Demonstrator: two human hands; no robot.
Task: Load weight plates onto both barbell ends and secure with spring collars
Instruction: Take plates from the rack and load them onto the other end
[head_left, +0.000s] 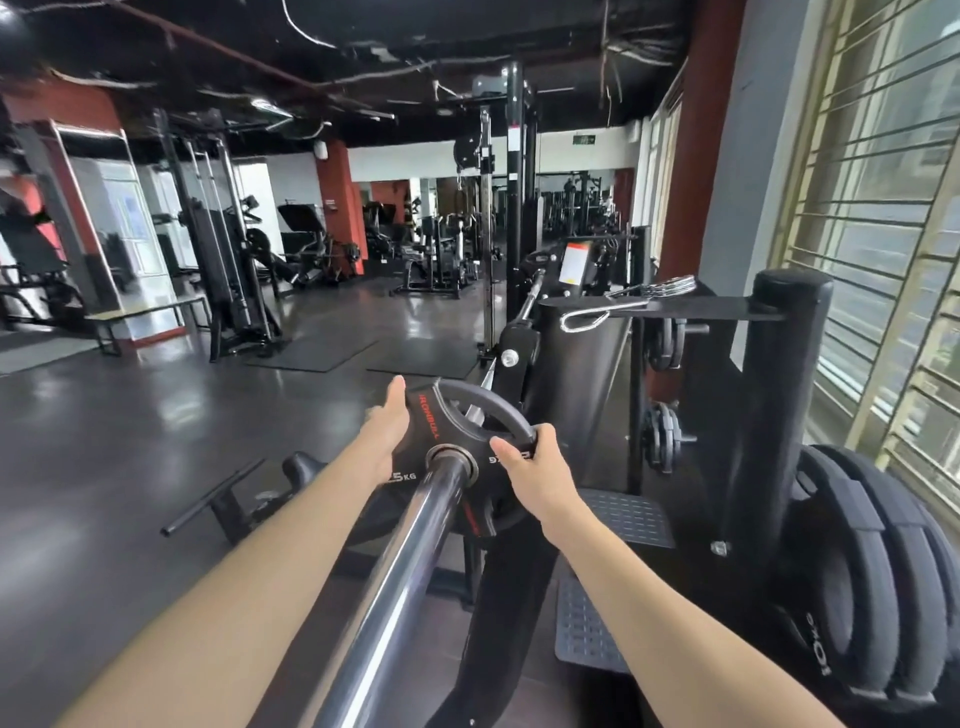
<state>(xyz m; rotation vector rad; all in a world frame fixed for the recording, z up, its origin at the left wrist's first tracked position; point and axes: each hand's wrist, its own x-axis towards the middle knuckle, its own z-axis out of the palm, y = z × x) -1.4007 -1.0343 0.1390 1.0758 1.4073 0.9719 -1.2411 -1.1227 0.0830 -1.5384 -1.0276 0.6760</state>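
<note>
Nearest the lens, the chrome barbell sleeve (410, 551) runs away from the viewer, flanked by both forearms. Left to right:

Left hand (383, 439): fingers straight, palm pressed flat against the left rim of the weight plate (460, 415). It pushes rather than grips.

Weight plate: black, grip-slotted, red lettering, marked with a figure ending in 5 KG. Its centre hole is already threaded on the sleeve, seated part-way along.

Right hand (540, 462): fingers curled through a slot, clamped on the plate's right rim, thumb on the face.

Spring collars (652, 290): lying on the rack shelf (727, 312) beyond and to the right, well apart from the hands. None is fitted.

Stored plates (862, 587): stacked on edge at far right.

Risks, as judged: uneven push from an open palm against a gripping hand could cock the plate and jam it on the sleeve. Fingers in the slot could be pinched if the plate meets a stop behind it, which is hidden. Without a collar, the plate may slide back.
</note>
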